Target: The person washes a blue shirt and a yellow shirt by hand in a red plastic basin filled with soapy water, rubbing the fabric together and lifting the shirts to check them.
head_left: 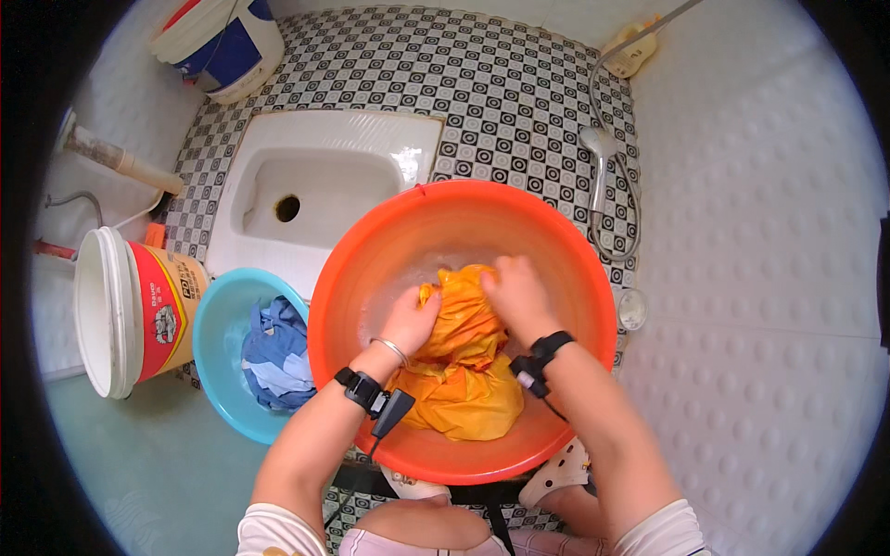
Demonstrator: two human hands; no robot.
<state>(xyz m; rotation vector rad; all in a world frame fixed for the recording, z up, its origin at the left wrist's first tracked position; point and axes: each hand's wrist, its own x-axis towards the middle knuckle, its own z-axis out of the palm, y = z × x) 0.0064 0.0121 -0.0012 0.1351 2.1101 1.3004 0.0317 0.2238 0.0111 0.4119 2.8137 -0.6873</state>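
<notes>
A wet, bunched orange-yellow garment (pixel 468 403) lies in a large orange basin (pixel 464 468) in front of me. My left hand (pixel 411 322) grips its upper left part, fingers curled into the fabric. On the other side, my right hand (pixel 521 295) is closed on the cloth's upper right edge. Between the two hands the fabric is raised in a bundle, while the rest rests on the basin floor toward me. Some cloudy, sudsy water shows beyond it. The fingertips of both hands are partly hidden by the cloth.
At left, a light blue basin (pixel 215 394) holds blue clothing (pixel 278 357). Beside it a white-and-red bucket (pixel 116 315) lies tilted. Beyond are a squat toilet (pixel 232 255) and another bucket (pixel 227 46). A shower head (pixel 598 153) with its hose lies at right, near a clear cup (pixel 632 309).
</notes>
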